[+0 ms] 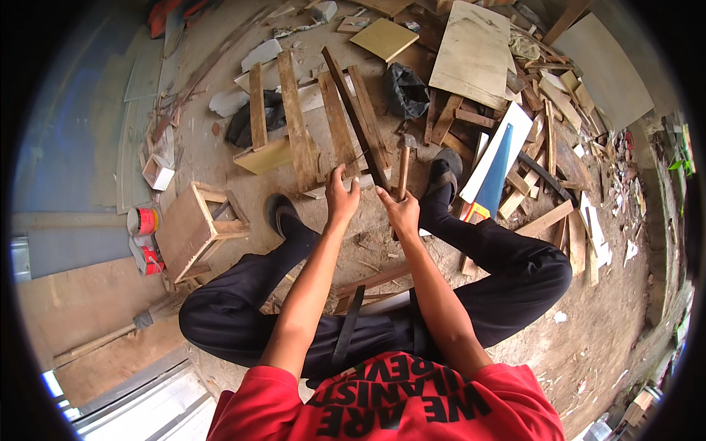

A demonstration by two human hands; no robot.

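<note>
My right hand (401,213) grips a hammer (404,173) by its wooden handle, the metal head pointing away from me. Its thumb lies by the near end of a dark wooden strip (351,110). Close by on the left, my left hand (342,197) has its fingers curled at the near ends of the slats; what they hold, if anything, is too small to make out. Several pale wooden slats (293,117) run away from me side by side, forming a frame between my feet. A yellowish board (268,156) sits under the left slats.
A handsaw (497,170) with a blue blade rests on a white board (521,121) at right, beside heaped scrap wood (555,158). A small wooden stool (193,231) and red cans (143,220) are at left. Beyond the slats are a black bag (406,92) and a large plywood sheet (471,51).
</note>
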